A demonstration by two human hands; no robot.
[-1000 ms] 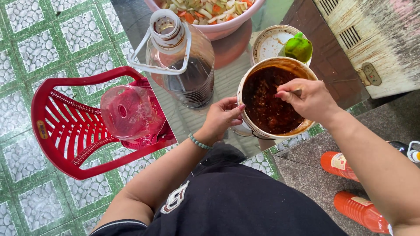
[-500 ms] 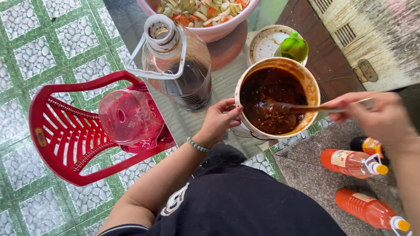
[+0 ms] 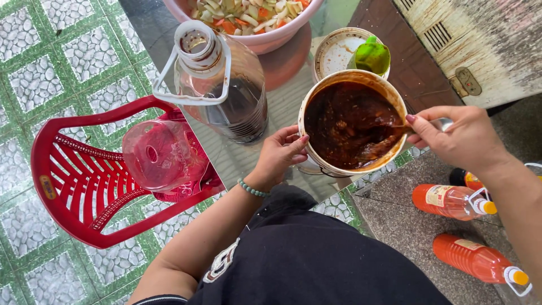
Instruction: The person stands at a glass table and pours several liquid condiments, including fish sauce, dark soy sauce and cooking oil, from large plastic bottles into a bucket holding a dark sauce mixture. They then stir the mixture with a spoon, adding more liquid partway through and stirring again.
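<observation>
A pale bucket-like pot (image 3: 316, 101) full of thick dark red-brown paste (image 3: 344, 121) stands at the near edge of a glass-topped table (image 3: 237, 161). My left hand (image 3: 279, 155), with a green bead bracelet at the wrist, grips the pot's near left rim. My right hand (image 3: 454, 138) holds the handle of a spoon (image 3: 395, 127) whose bowl is buried in the paste at the pot's right side.
A large clear jug of dark liquid (image 3: 226, 85) stands left of the pot. Behind are a pink bowl of cut vegetables (image 3: 254, 17) and a small dish with a green lime (image 3: 370, 56). A red plastic chair (image 3: 84, 175) holds an empty clear jar (image 3: 161, 155). Orange bottles (image 3: 451, 200) lie on the floor.
My right hand has come back from the right toward the pot's rim with the spoon, after sweeping outward. The left hand has stayed on the rim.
</observation>
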